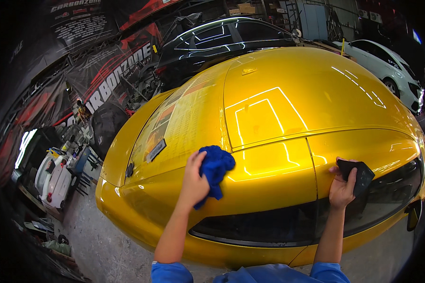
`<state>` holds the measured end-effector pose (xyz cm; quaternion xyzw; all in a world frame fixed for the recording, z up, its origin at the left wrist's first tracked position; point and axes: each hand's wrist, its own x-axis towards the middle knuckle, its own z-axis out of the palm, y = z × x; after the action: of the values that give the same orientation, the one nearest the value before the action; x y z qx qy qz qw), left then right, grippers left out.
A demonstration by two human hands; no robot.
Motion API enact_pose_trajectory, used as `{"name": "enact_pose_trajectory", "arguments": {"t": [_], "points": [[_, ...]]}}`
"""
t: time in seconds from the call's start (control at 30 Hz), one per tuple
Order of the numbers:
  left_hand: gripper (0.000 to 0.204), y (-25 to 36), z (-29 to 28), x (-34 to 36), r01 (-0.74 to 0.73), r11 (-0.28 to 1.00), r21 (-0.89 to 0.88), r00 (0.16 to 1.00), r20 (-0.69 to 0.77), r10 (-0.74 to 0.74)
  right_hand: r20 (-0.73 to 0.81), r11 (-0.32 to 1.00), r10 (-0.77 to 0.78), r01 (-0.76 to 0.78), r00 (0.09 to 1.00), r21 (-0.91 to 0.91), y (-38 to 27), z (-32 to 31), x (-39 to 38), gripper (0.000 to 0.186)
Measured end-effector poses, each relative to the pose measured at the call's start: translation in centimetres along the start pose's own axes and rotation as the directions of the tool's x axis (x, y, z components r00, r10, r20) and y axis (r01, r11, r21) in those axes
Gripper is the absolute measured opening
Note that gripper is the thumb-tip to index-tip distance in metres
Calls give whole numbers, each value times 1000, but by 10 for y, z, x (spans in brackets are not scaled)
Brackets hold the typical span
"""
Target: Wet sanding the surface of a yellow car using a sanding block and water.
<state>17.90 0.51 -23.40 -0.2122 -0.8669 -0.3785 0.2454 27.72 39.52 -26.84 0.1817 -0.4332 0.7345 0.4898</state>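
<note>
A glossy yellow car (288, 85) fills the middle of the head view. My left hand (196, 181) is closed around a bunched blue cloth (216, 167), at the yellow panel beside the rear window. In my right hand (341, 191), a flat black piece with angular corners (362, 178) is pinched between thumb and fingers; its exact kind is unclear. That hand is over the roof edge, above the dark side window (382, 203). A small grey rectangular piece (156, 150) lies on the rear window (184, 113), which has a hazy yellow layer over it.
Behind the yellow car stands a black car (212, 42), with a white car (387, 66) at the far right. To the left, a small white ride-on toy car (54, 177) is near cluttered equipment. Dark printed banners (104, 70) hang along the left wall.
</note>
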Motion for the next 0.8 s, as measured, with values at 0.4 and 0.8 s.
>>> {"name": "enact_pose_trajectory", "arguments": {"t": [0.4, 0.8], "points": [[35, 77, 40, 18, -289, 939, 187, 950, 173, 259, -23, 1000, -23, 23, 999, -3, -6, 11, -1, 29], [37, 148, 126, 78, -471, 867, -163, 801, 332, 498, -25, 1000, -16, 17, 1000, 22, -7, 12, 0, 30]]}}
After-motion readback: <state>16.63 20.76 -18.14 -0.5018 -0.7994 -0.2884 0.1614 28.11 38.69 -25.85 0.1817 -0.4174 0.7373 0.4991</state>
